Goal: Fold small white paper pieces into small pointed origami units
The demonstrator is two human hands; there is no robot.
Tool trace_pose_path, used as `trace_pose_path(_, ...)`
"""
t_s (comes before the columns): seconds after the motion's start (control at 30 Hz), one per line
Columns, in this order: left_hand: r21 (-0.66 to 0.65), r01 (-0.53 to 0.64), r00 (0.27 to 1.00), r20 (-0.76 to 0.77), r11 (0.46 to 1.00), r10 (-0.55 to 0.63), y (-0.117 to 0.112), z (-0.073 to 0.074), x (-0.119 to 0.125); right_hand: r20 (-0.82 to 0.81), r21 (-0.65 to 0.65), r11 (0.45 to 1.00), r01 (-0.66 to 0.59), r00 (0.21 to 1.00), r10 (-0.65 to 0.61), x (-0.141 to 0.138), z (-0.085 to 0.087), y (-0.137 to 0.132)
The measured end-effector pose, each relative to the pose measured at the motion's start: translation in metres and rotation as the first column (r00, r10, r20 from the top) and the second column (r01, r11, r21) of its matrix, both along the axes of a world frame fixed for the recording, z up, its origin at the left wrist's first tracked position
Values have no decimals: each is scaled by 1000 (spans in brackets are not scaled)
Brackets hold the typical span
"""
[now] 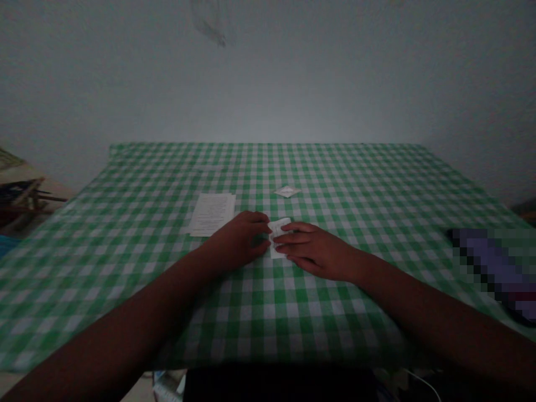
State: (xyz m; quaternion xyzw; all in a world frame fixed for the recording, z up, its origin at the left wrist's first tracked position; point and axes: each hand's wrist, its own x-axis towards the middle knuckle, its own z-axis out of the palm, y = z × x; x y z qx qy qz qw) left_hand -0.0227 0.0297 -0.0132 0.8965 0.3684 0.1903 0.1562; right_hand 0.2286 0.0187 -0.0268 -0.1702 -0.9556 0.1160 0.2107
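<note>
A small folded white paper [278, 237] lies on the green gingham tablecloth [335, 167] between my two hands. My left hand [240, 240] comes in from the lower left, with its curled fingertips against the paper's left side. From the right, my right hand [314, 251] has its fingers laid across the paper and hides part of it. A printed white sheet [211, 215] lies flat just beyond my left hand, and a small white paper square [287, 191] lies farther back.
A pixelated purple and dark object [489, 268] lies at the table's right edge. A pale wall [268, 84] rises behind the far edge. Wooden items [20, 195] stand beyond the left edge, and a white cable [422, 385] runs below the near edge.
</note>
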Motion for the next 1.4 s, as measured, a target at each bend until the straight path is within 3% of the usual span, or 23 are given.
trace_pose_path(0.33,-10,7,1000,7,1000,-7,1,-3,0,-78,-93,995,46,996,-54,0,3,-3)
trace_pose_path(0.87,-52,-10,1000,7,999,11,1,-1,-2,-98,-155,988,-9,995,-6,5,2,2)
trace_pose_path(1.1,-51,-11,1000,-24,999,9,3,-3,-2,-79,-60,996,59,995,-64,1,-6,1)
trace_pose_path(1.4,-36,-22,1000,-19,999,21,-1,0,1,-57,-10,997,73,996,-74,1,-2,-1)
